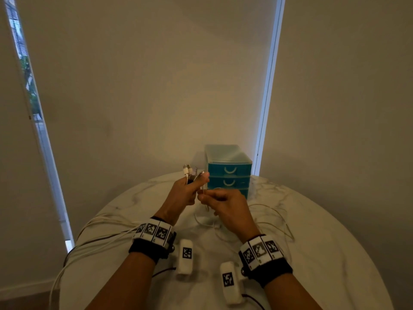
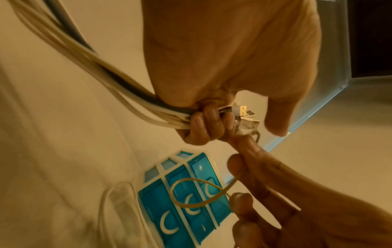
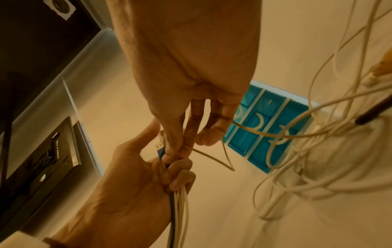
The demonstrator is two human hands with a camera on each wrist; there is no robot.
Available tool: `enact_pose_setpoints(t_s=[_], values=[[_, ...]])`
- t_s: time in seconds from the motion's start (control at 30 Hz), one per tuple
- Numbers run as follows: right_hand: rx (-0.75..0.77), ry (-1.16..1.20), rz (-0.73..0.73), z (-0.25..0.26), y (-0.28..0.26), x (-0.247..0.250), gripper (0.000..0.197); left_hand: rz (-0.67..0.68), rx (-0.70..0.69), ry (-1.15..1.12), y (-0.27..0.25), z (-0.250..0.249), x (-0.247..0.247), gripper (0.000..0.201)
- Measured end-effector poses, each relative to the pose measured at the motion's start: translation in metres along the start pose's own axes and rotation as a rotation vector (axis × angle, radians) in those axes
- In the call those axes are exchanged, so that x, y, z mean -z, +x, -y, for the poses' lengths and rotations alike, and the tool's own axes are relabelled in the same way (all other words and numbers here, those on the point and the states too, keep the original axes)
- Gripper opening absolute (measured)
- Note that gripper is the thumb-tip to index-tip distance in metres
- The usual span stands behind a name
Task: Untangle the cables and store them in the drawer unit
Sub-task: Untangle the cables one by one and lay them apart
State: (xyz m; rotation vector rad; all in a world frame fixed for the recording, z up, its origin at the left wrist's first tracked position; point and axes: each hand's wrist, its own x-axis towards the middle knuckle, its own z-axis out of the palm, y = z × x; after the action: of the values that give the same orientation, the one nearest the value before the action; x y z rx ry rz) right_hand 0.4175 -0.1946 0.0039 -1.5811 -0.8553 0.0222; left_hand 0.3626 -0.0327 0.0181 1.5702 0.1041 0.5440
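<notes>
A bundle of white and dark cables point(image 1: 188, 173) is gripped upright in the closed left hand point(image 1: 182, 193), plugs pointing up, above the round white marble table point(image 1: 324, 231). One thin white cable point(image 2: 191, 193) is pinched by the right hand point(image 1: 225, 204). The blue three-drawer plastic unit point(image 1: 229, 173) is seen just behind, drawers closed.

Bare forearms, black wristbands point(image 1: 149, 246) with white coded marker tiles, white tagged camera pods point(image 1: 184, 256).
</notes>
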Motion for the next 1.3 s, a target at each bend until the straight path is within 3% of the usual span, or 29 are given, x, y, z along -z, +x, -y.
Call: enact_pose_setpoints(t_s=[0.1,0.17,0.33,0.47,0.6,0.67,0.73,0.87,1.0,1.1,1.17,1.23,1.3], values=[[0.001,-0.056,0.007,0.0,-0.002,-0.003,0.024,-0.115,-0.04,0.125,-0.002,0.0,-0.002,0.038],[-0.014,-0.029,-0.051,0.003,-0.002,-0.001,0.037,-0.173,-0.069,0.036,-0.001,0.0,0.002,0.035],[-0.038,0.122,-0.488,-0.001,0.002,0.031,0.017,-0.22,-0.17,-0.217,0.003,-0.004,0.019,0.035],[-0.242,-0.069,-0.58,-0.016,-0.001,0.048,0.047,-0.232,-0.176,-0.236,0.002,-0.005,0.019,0.032],[-0.407,-0.159,-0.554,-0.036,0.0,0.067,0.059,-0.305,-0.195,-0.347,0.002,-0.011,0.023,0.028],[-0.425,-0.165,-0.49,-0.045,-0.001,0.072,0.041,-0.343,-0.212,-0.402,0.003,-0.012,0.026,0.028],[-0.374,-0.168,-0.445,-0.047,-0.004,0.072,0.016,-0.36,-0.208,-0.422,0.004,-0.009,0.027,0.027],[-0.205,-0.069,-0.472,-0.033,-0.005,0.064,0.02,-0.398,-0.134,-0.437,0.01,0.001,0.028,0.026],[-0.178,0.117,-0.329,-0.021,-0.004,0.046,0.024,-0.275,-0.109,-0.616,0.01,0.004,0.029,0.034],[-0.169,0.17,-0.322,-0.019,-0.004,0.034,0.022,-0.181,-0.051,-0.453,0.006,0.0,0.026,0.028],[-0.151,0.182,-0.321,-0.021,-0.004,0.03,0.016,-0.144,-0.025,-0.224,0.002,-0.003,0.018,0.029],[-0.165,0.203,-0.289,-0.021,-0.003,0.026,0.015,-0.142,-0.061,0.04,-0.004,-0.005,0.004,0.029],[-0.168,0.224,-0.264,-0.02,-0.001,0.023,0.018,-0.104,-0.111,0.147,-0.004,0.001,-0.004,0.023]])
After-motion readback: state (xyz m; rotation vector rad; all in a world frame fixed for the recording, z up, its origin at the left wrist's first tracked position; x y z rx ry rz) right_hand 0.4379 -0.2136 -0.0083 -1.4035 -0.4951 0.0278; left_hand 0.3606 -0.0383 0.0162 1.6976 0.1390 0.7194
